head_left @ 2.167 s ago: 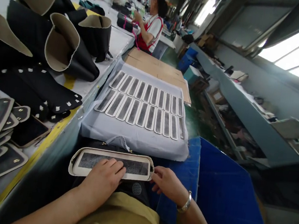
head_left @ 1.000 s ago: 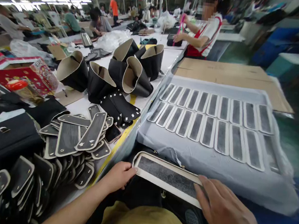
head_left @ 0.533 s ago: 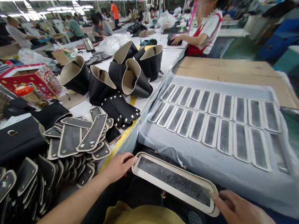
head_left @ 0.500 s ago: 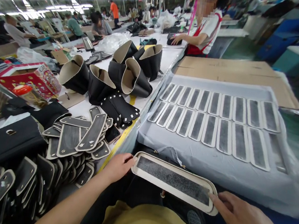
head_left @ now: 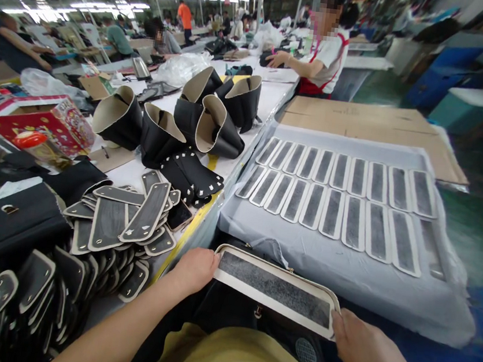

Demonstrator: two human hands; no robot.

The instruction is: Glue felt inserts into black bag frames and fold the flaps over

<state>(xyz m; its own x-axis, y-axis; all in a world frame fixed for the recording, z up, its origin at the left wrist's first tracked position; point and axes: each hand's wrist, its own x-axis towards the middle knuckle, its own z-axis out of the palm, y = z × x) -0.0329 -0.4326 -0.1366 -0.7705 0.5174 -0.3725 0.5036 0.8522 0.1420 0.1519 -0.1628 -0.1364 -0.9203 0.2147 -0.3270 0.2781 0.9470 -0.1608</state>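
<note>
A long panel with a dark middle and a cream border lies across my lap on a black piece. Its left end is gripped by my left hand, fingers closed at the corner. At the right end my right hand has its fingers closed on the other corner. Beyond it, two rows of similar panels lie on a grey padded surface. To the left is a heap of dark pieces with cream edges and metal studs.
Black tube-shaped pieces stand on the white table. A red box and a black flap with a metal clasp are at the left. Cardboard lies behind the rows. A person works at the table's far side.
My right hand has moved slightly left and closed round the panel's right end. The panel's edges line up more closely with the piece under it. My view has shifted a little.
</note>
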